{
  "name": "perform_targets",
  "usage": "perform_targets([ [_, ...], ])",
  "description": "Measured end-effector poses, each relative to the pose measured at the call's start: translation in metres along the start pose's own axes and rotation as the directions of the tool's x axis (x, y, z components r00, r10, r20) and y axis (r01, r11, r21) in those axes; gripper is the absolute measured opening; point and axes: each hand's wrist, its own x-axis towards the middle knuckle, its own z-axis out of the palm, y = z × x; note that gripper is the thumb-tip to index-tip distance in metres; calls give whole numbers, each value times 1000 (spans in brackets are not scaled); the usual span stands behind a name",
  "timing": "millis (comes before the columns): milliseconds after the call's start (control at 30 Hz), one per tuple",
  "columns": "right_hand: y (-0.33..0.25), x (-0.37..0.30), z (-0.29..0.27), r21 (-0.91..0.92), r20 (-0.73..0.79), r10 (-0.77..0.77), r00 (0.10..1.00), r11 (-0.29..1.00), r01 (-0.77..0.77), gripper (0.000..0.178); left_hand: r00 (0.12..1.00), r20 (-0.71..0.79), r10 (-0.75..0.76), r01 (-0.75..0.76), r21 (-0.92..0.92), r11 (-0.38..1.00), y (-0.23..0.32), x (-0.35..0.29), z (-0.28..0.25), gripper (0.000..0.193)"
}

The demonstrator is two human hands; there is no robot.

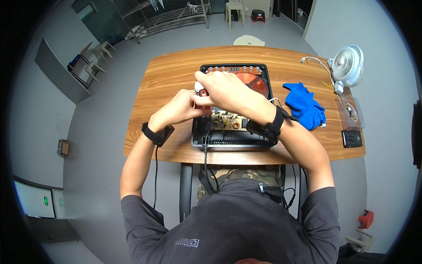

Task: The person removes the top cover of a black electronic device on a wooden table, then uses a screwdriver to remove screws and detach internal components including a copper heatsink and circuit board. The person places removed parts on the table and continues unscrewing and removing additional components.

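Observation:
An opened induction cooker, its black casing (233, 143) lying on the wooden table, is in front of me. A round copper-coloured coil (256, 83) shows at its far right, and a circuit board (225, 121) in its nearer half. Over the casing's left side, my right hand (223, 89) is closed around a red-and-white handheld tool (203, 93). My left hand (179, 107) is just left of it, fingers pinched against the tool's lower red part. The tool's working end is hidden by my hands, and its exact kind is unclear.
A blue cloth (303, 108) lies right of the casing. Farther right are a white fan (347, 66), a clear plastic tray (358, 115) and a flat black object (351, 138). A black cord (205, 154) hangs over the table's near edge. Beyond the table stands a pale stool (249, 40).

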Motion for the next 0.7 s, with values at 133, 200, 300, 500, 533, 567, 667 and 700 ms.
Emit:
perform_targets([
  [133, 0, -4, 5, 31, 36, -3, 999, 1000, 2, 40, 1000, 16, -11, 11, 1, 1000, 3, -2, 3, 20],
  [200, -1, -5, 6, 29, 39, -3, 999, 1000, 2, 40, 999, 24, -35, 35, 2, 999, 2, -3, 4, 19],
  [300, -2, -7, 8, 30, 44, -5, 999, 1000, 4, 40, 998, 44, -51, 50, 14, 999, 3, -4, 5, 19],
  [500, 1, -5, 7, 53, 36, 15, 999, 998, -17, 42, 997, 58, -55, 54, 15, 998, 2, -3, 5, 19],
  [533, 2, -6, 6, 50, 25, 5, 1000, 999, -6, 43, 997, 59, -55, 54, 15, 998, 4, -2, 5, 19],
  [567, 2, -6, 5, 49, 14, -5, 1000, 999, 4, 43, 997, 60, -57, 56, 16, 998, 5, -2, 5, 19],
  [667, 3, -6, 6, 68, 16, 1, 1000, 998, -3, 43, 997, 60, -40, 41, -11, 999, 0, -1, 5, 18],
  [700, 2, -6, 6, 76, 19, 9, 1000, 997, -10, 43, 999, 46, -19, 20, -4, 1000, 1, -1, 5, 18],
])
